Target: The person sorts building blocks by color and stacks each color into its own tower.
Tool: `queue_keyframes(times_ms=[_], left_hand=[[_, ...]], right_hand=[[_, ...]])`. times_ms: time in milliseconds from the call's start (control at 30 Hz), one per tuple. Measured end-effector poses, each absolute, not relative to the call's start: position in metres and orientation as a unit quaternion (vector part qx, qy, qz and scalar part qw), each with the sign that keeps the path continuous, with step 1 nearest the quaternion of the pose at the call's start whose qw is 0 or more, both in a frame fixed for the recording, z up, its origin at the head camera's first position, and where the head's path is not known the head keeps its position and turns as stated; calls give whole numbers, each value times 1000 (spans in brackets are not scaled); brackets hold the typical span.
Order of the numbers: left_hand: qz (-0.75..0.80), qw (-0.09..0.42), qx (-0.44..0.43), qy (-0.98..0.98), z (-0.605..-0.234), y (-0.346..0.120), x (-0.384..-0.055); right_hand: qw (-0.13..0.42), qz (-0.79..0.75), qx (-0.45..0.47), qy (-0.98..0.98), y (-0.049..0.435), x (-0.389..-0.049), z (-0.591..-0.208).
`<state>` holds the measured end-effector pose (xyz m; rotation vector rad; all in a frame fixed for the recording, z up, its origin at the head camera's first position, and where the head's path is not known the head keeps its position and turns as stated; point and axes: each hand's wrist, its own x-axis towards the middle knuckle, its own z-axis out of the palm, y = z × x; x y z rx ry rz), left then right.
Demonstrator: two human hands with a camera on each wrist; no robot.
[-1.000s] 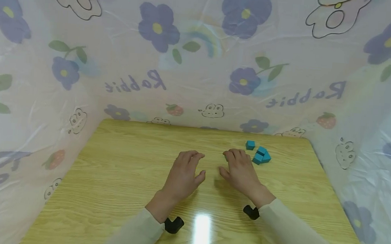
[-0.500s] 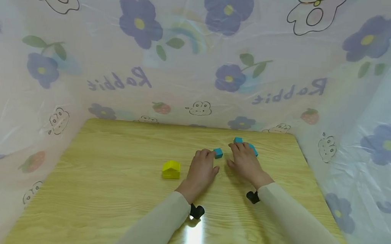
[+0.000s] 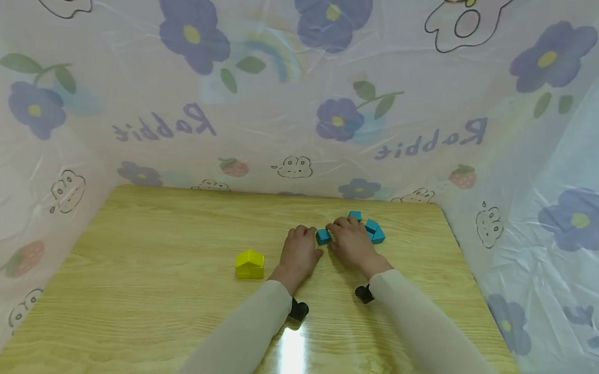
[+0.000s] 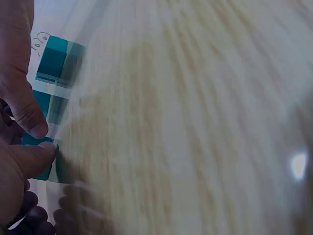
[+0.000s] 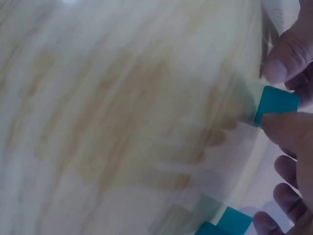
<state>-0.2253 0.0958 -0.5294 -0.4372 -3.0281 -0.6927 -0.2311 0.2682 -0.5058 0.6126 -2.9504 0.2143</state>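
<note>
- Head view: finding the blue block on the table, right between the left hand and the right hand.
- Pinching the blue block narrowly with the left hand, bringing thumb and fingertip close together on it in the left wrist view.
- Touching the blue block with a right fingertip in the right wrist view and setting the right thumb close by its corner, narrow about it; not being able to tell there whether truly gripping.
- Bending the right hand's other fingers loosely, apart from the blue block.
- Lying just beyond the right hand, near the table's far edge: a small cube.
- Lying just to the right of that hand and partly hidden by it: a cluster of more blue pieces, including a wedge.
- Standing to the left of the left hand, well apart from the blue pieces: a yellow pile, taking the shape of a little house under a peaked top.
- Covering both arms down to the wrists: pale sleeves.
- Sticking out from the inner side of each wrist: a black mount.
- Hanging behind the table and along both sides: a pale sheet, showing purple flowers, strawberries, rabbits and mirrored lettering.
- Shining on the near part of the table: a bright streak.
</note>
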Motion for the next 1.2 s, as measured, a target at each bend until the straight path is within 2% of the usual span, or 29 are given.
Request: queue_keyframes(times_ms=[300,500,633,833,1200], left_hand=[[-231,17,-169,-958,-525,87,-216],[-253,52,-222,-940,-516,67,-178],[-268,52,-244,-930,-515,51,-149],[-267,20,-243,-932,-524,30,-123],[-273,19,-248,-929,-535,9,-112]], right_hand=[[104,103,218,-965,266,-216,-513],[123,127,237,-955,260,-180,-506],[135,145,258,-946,250,-152,-503],[113,157,276,-941,234,-125,-507],[97,133,279,-946,216,-113,-517]])
